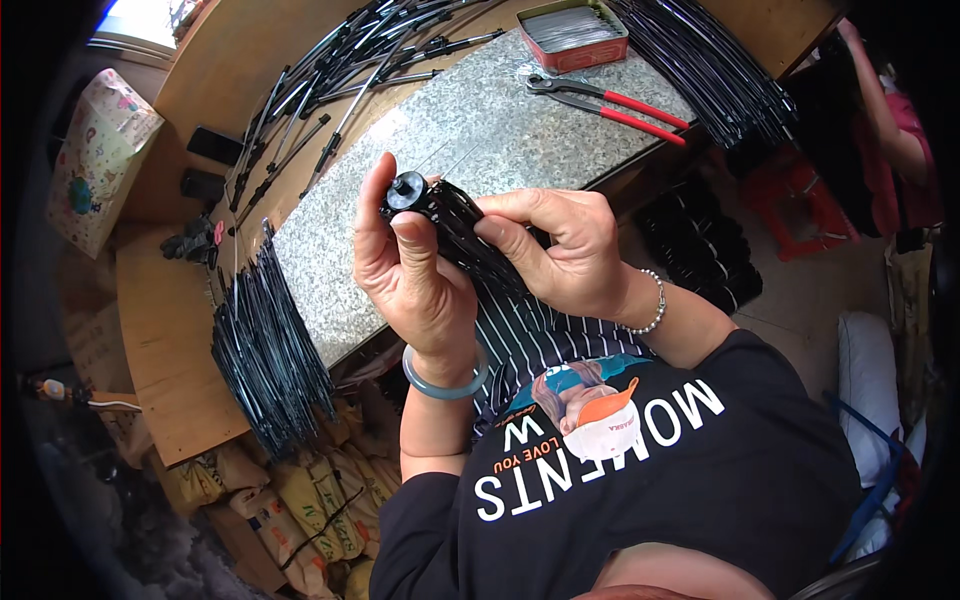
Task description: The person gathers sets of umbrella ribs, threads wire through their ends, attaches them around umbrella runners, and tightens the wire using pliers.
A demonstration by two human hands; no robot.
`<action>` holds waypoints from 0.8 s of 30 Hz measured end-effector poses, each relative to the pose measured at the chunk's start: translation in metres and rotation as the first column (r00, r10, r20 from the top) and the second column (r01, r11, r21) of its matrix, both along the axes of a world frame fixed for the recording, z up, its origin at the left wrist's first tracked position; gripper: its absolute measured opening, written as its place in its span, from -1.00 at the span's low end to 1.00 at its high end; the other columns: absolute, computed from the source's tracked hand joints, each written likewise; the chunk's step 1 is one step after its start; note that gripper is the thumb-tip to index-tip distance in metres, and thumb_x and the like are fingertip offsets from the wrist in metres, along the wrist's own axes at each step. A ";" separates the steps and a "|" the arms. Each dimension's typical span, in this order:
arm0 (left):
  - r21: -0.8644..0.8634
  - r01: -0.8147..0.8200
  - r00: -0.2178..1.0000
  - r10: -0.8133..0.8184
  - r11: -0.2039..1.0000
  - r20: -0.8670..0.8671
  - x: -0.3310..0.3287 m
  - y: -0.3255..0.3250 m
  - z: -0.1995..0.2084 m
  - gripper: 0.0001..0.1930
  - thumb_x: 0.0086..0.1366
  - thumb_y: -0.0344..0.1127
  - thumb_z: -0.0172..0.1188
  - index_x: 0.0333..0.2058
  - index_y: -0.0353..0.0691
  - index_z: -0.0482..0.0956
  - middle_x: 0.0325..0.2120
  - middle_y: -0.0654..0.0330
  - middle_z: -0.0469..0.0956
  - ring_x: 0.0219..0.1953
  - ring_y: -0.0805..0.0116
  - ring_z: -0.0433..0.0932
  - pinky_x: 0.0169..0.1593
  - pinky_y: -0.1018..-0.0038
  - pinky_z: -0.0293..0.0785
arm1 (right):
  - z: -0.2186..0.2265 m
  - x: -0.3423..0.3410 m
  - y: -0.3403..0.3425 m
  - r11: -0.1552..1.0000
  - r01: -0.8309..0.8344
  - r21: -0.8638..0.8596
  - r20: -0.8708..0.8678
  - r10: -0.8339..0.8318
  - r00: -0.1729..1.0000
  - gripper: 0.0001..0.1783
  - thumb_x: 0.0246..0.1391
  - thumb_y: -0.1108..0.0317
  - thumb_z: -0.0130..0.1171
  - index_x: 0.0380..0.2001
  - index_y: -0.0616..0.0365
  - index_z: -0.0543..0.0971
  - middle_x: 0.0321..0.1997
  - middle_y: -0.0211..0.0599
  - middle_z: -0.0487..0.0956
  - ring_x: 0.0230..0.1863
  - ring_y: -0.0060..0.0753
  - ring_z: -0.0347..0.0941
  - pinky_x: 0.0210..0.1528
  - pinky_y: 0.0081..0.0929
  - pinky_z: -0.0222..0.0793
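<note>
Above the near edge of the grey speckled tabletop [420,120] I hold a folded black umbrella frame [462,235] at a slant. Its round black hub [406,190] faces up and away from me. My left hand [415,270] wraps around the hub end, thumb and fingers on either side of it. With thumb and forefinger, my right hand [560,240] pinches at the black ribs just beside the hub. A thin wire seems to stick out past the hub over the tabletop. What lies inside the right fingertips is hidden.
Pliers with red handles [610,105] lie beyond my hands, beside a red tin [570,40] full of thin wires. Bundles of dark ribs [270,350] hang over the left edge; more ribs [700,75] lie at far right. Rods with black joints [350,90] spread behind. Another person's arm [880,110] shows at right.
</note>
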State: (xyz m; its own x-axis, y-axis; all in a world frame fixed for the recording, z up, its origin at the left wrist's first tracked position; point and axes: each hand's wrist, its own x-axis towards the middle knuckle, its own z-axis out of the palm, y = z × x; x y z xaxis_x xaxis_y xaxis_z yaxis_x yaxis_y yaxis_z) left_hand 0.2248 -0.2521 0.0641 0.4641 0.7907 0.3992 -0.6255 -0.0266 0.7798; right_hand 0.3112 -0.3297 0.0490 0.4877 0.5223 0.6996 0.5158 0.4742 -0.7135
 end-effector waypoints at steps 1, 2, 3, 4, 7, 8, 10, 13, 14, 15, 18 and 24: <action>-0.009 -0.023 1.000 0.023 1.000 -0.008 0.001 -0.001 -0.001 -0.53 0.20 -0.17 0.15 -0.01 -0.38 0.35 -0.33 0.12 0.53 -0.30 0.43 0.53 -0.17 0.55 0.46 | 0.000 0.000 0.000 1.000 0.001 0.000 -0.002 -0.001 1.000 -0.86 -0.03 0.47 0.22 -0.36 0.26 0.55 -0.49 -0.20 0.59 -0.50 -0.46 0.56 -0.48 -0.64 0.41; -0.008 -0.023 1.000 0.023 1.000 -0.007 0.001 -0.003 0.000 -0.53 0.20 -0.17 0.15 -0.01 -0.38 0.35 -0.33 0.12 0.53 -0.30 0.43 0.53 -0.17 0.55 0.46 | 0.001 -0.001 0.000 1.000 0.020 -0.012 -0.007 -0.020 1.000 -0.87 -0.03 0.47 0.22 -0.37 0.25 0.56 -0.50 -0.21 0.59 -0.51 -0.46 0.56 -0.48 -0.64 0.41; -0.005 -0.004 1.000 0.004 1.000 -0.008 0.000 -0.004 0.000 -0.52 0.21 -0.16 0.14 -0.01 -0.38 0.35 -0.32 0.11 0.53 -0.28 0.40 0.53 -0.15 0.53 0.46 | 0.001 -0.001 0.000 0.999 0.039 -0.023 -0.012 -0.040 0.999 -0.88 -0.03 0.48 0.21 -0.37 0.25 0.56 -0.51 -0.21 0.59 -0.51 -0.46 0.56 -0.49 -0.64 0.41; -0.001 0.015 1.000 -0.015 1.000 -0.010 0.000 -0.005 0.000 -0.50 0.21 -0.14 0.13 0.00 -0.39 0.34 -0.31 0.09 0.53 -0.26 0.37 0.54 -0.13 0.51 0.46 | 0.002 -0.002 0.000 0.998 0.058 -0.035 -0.017 -0.059 0.998 -0.89 -0.02 0.48 0.21 -0.37 0.25 0.56 -0.52 -0.22 0.58 -0.52 -0.45 0.56 -0.49 -0.64 0.41; 0.005 0.065 0.998 -0.065 0.998 -0.017 -0.002 -0.004 0.000 -0.48 0.22 -0.11 0.11 0.02 -0.39 0.32 -0.29 0.06 0.52 -0.24 0.32 0.54 -0.10 0.47 0.46 | 0.004 0.000 -0.004 0.998 0.015 -0.057 -0.006 -0.015 1.000 -0.89 -0.02 0.49 0.20 -0.38 0.27 0.56 -0.51 -0.26 0.58 -0.51 -0.52 0.53 -0.49 -0.67 0.39; 0.006 0.096 0.995 -0.096 0.995 -0.021 -0.003 -0.002 0.000 -0.47 0.23 -0.09 0.09 0.03 -0.38 0.30 -0.28 0.04 0.52 -0.23 0.30 0.55 -0.09 0.46 0.46 | 0.004 0.000 -0.005 0.998 -0.007 -0.070 -0.001 0.007 1.000 -0.89 -0.02 0.50 0.20 -0.38 0.28 0.55 -0.50 -0.28 0.57 -0.50 -0.56 0.52 -0.50 -0.69 0.38; 0.006 0.126 0.992 -0.126 0.992 -0.026 -0.005 0.001 0.000 -0.46 0.24 -0.08 0.07 0.05 -0.38 0.28 -0.27 0.02 0.52 -0.23 0.28 0.55 -0.07 0.44 0.46 | 0.005 0.001 -0.004 0.994 -0.083 -0.069 -0.103 0.075 0.992 -0.90 -0.02 0.51 0.20 -0.38 0.29 0.55 -0.48 -0.30 0.56 -0.48 -0.60 0.49 -0.48 -0.70 0.36; -0.047 0.283 0.957 -0.278 0.958 0.086 -0.006 0.007 0.003 -0.50 0.33 -0.09 -0.11 0.13 -0.26 0.14 -0.23 -0.02 0.51 -0.19 0.15 0.55 -0.01 0.29 0.44 | 0.004 0.003 -0.002 0.972 -0.231 -0.040 -0.298 0.209 0.931 -0.90 -0.02 0.51 0.20 -0.40 0.31 0.54 -0.45 -0.35 0.55 -0.45 -0.69 0.44 -0.46 -0.74 0.34; -0.046 0.282 0.957 -0.277 0.958 0.086 -0.005 0.007 0.003 -0.50 0.33 -0.09 -0.11 0.13 -0.26 0.14 -0.23 -0.02 0.51 -0.19 0.15 0.55 -0.01 0.29 0.44 | 0.002 0.004 -0.001 0.955 -0.297 -0.009 -0.372 0.272 0.887 -0.89 -0.02 0.51 0.20 -0.39 0.32 0.54 -0.43 -0.36 0.54 -0.42 -0.71 0.42 -0.43 -0.76 0.32; -0.076 0.293 0.952 -0.282 0.953 0.122 -0.005 0.007 0.001 -0.50 0.32 -0.09 -0.07 0.11 -0.29 0.17 -0.24 -0.03 0.51 -0.20 0.17 0.56 -0.03 0.31 0.46 | -0.001 0.005 -0.001 0.933 -0.358 0.026 -0.441 0.332 0.834 -0.89 -0.01 0.51 0.20 -0.38 0.32 0.54 -0.41 -0.37 0.53 -0.40 -0.73 0.40 -0.41 -0.77 0.31; -0.137 0.315 0.938 -0.286 0.939 0.194 -0.005 0.008 -0.004 -0.49 0.28 -0.11 0.00 0.08 -0.34 0.23 -0.26 -0.04 0.51 -0.23 0.20 0.57 -0.08 0.34 0.49 | -0.004 0.004 -0.001 0.902 -0.423 0.081 -0.519 0.401 0.755 -0.89 0.00 0.50 0.20 -0.38 0.32 0.54 -0.38 -0.38 0.53 -0.37 -0.74 0.38 -0.37 -0.79 0.31; -0.096 0.250 0.961 -0.235 0.964 0.147 -0.003 0.006 -0.006 -0.53 0.31 -0.11 -0.04 0.05 -0.35 0.25 -0.26 -0.03 0.52 -0.21 0.19 0.56 -0.10 0.33 0.50 | -0.006 0.003 -0.001 0.934 -0.356 0.019 -0.447 0.327 0.833 -0.89 0.05 0.48 0.15 -0.35 0.30 0.54 -0.37 -0.37 0.53 -0.37 -0.74 0.38 -0.34 -0.77 0.32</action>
State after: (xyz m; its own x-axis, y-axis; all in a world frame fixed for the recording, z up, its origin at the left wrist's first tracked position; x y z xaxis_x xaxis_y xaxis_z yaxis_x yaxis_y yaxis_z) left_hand 0.2216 -0.2456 0.0583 0.5960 0.7044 0.3856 -0.7007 0.2216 0.6782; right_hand 0.3140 -0.3306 0.0433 0.5167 0.7474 0.4175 -0.0421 0.5093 -0.8596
